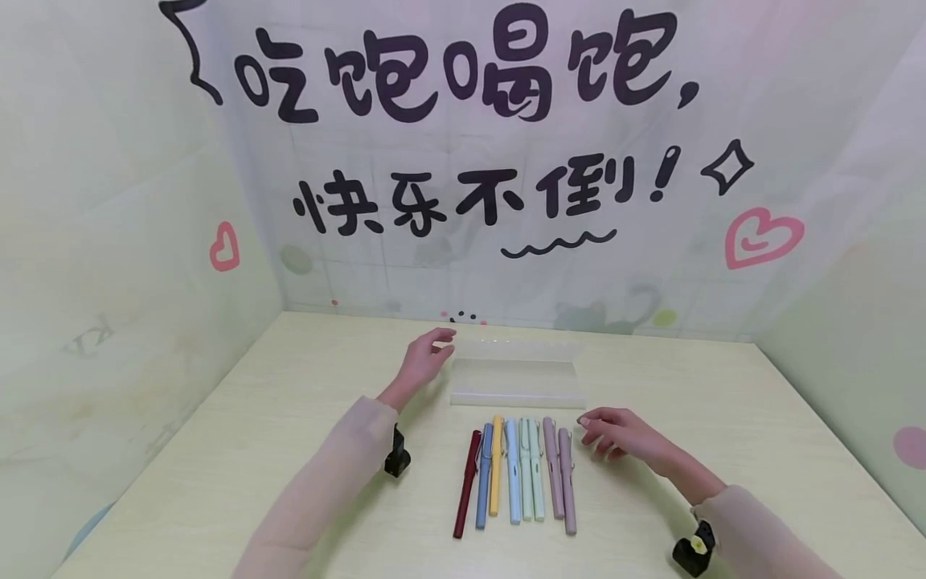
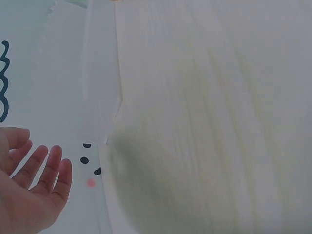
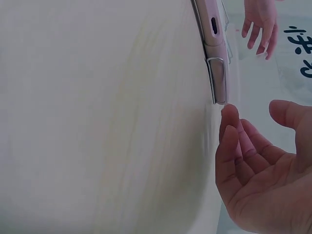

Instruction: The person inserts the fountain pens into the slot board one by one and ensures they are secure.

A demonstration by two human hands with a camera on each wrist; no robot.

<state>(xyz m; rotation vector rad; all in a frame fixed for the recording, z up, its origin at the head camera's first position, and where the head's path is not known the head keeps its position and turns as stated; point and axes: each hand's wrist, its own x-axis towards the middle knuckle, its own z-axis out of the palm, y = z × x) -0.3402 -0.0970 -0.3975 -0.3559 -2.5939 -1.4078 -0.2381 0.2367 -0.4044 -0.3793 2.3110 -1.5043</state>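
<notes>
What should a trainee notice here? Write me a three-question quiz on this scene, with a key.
1. Count: how many pens lie in the row on the table?

2. True or false: the clear plastic case lies farther from the person than the row does.

3. Fill in: the hand nearest the purple pens is the person's ___ hand.

Key:
1. Eight.
2. True.
3. Right; the right hand hovers just beside their capped ends.

right hand [image 3: 265,180] just beside a pale purple pen [image 3: 215,45], left hand [image 3: 261,20] farther off
</notes>
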